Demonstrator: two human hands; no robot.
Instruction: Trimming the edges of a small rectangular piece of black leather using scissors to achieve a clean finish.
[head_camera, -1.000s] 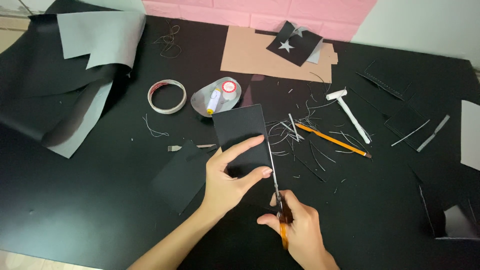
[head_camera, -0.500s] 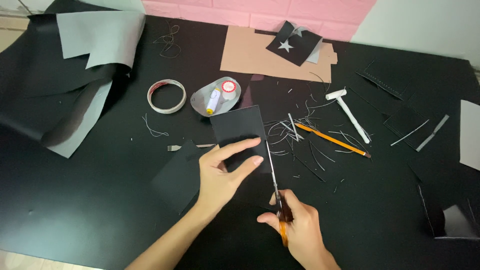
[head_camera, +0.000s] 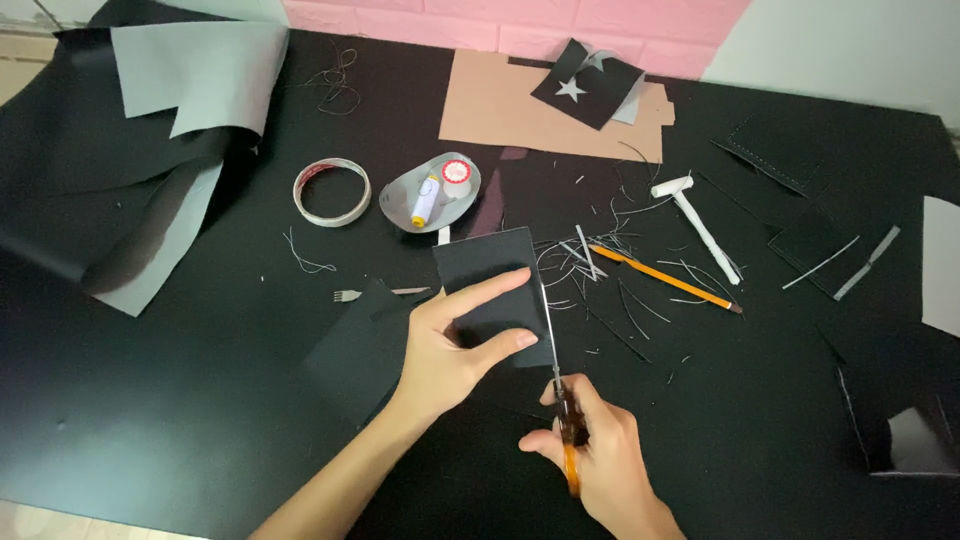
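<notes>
Left hand (head_camera: 450, 345) pinches black leather rectangle (head_camera: 495, 290); right hand (head_camera: 590, 455) closed around orange-handled scissors (head_camera: 560, 385), blades seemingly along piece's right edge.

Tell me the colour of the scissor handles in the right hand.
Orange-brown, on the scissors gripped by the right hand; head view.

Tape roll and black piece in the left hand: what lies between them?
Head view: only bare black tabletop and a stray thread between tape roll and black piece.
</notes>
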